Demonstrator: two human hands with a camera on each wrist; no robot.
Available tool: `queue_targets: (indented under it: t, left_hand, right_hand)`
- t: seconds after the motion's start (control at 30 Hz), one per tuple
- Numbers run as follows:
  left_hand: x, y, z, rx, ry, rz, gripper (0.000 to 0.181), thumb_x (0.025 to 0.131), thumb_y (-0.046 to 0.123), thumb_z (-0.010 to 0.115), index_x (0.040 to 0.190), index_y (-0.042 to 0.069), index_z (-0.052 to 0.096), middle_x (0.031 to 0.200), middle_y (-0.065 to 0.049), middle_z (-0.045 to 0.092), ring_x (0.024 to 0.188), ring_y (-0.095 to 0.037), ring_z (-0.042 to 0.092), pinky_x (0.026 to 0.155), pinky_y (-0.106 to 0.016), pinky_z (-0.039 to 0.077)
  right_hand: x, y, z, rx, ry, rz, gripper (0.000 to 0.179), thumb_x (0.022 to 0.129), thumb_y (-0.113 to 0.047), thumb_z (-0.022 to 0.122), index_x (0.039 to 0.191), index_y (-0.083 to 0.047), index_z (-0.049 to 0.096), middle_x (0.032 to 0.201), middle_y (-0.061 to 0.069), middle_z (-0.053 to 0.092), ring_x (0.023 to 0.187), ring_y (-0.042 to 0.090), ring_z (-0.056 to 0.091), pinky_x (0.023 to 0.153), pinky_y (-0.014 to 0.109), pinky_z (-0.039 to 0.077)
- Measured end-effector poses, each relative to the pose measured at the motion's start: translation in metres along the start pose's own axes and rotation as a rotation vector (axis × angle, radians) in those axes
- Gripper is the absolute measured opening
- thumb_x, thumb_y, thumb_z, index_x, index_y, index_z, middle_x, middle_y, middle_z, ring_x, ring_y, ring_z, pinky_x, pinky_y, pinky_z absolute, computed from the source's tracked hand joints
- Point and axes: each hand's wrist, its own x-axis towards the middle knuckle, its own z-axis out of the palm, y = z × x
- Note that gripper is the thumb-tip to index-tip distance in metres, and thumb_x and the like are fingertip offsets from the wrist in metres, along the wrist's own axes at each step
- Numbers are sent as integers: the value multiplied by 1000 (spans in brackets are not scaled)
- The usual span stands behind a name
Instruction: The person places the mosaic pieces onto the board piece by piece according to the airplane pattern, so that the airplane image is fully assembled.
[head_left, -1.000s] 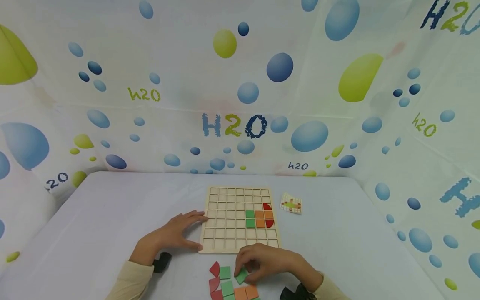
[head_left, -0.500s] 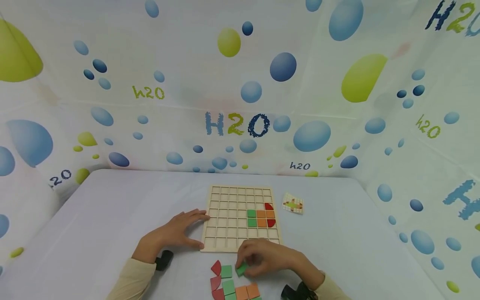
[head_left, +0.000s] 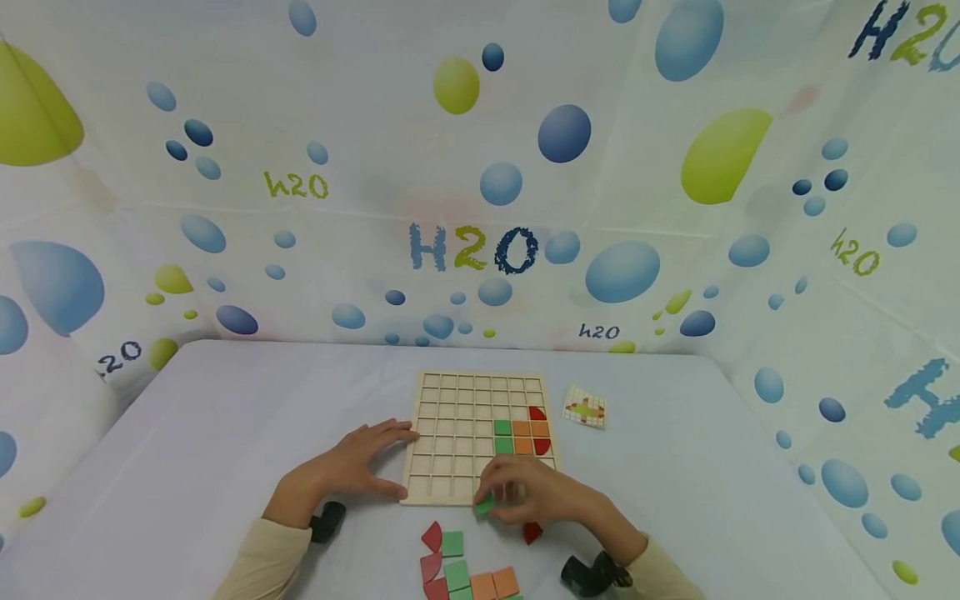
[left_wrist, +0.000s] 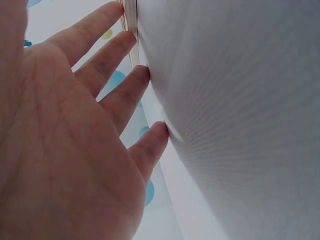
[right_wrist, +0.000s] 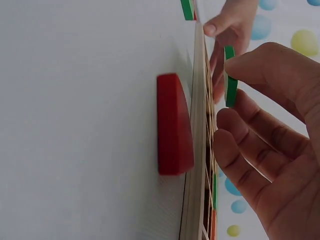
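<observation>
I note muted, diffuse light over the bench (head_left: 225,433) and backdrop (head_left: 375,125); printed dots (head_left: 56,287) stretch toward the head view's edges. Soft shading borders my left fingers (left_wrist: 127,95). The right wrist view renders the red piece (right_wrist: 172,125) slightly soft.

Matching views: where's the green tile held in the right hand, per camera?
Head: below center, green tile pinched in the right hand, overlapping the image of the board's near edge.
Left wrist: not in it.
Right wrist: upper right of center, seen edge-on.
Shared landmark: wooden board; in left wrist a narrow edge at top, in right wrist a near-vertical edge right of center.
</observation>
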Motion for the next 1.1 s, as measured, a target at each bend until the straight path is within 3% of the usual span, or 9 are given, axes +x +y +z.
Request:
queue_targets:
  t: [0.2,0.5,0.77,0.93,1.1]
  left_hand:
    - [-1,1,1,-12,-6,-7,75,75,38,83,136,6,52,147,-21,43,137,-45,34,109,-70,20]
    - [-1,4,-2,-10,-8,-4,76,76,38,83,137,6,52,147,-21,43,137,-45,34,109,-70,20]
    - [0,2,-1,-8,-4,3,76,76,38,83,137,5,51,147,-21,43,137,-46,34,109,-70,20]
    - [0,1,0,-11,-3,-3,77,75,38,83,137,5,51,147,-21,43,137,-45,34,109,-70,19]
    - [-1,3,-1,-4,-1,-10,76,75,38,83,137,6,52,147,-21,43,137,-45,34,109,-70,20]
  right_hand:
    - [0,9,-1,52,61,50,17,89,-5,68,105,-9,72,105,5,64,83,19,61,69,24,56]
    - [2,19,-6,5,142,113,20,89,-8,70,109,-11,71,105,0,66,83,10,57,72,20,53]
    - [3,25,-8,10,250,132,22,88,-4,70,110,-6,70,108,5,63,89,11,59,80,27,56]
    - [6,27,-8,-4,275,160,19,90,-7,69,109,-6,70,109,7,62,98,21,61,87,30,56]
    - [9,30,-10,-20,273,164,18,89,-7,70,107,-6,70,107,5,62,94,15,61,84,26,56]
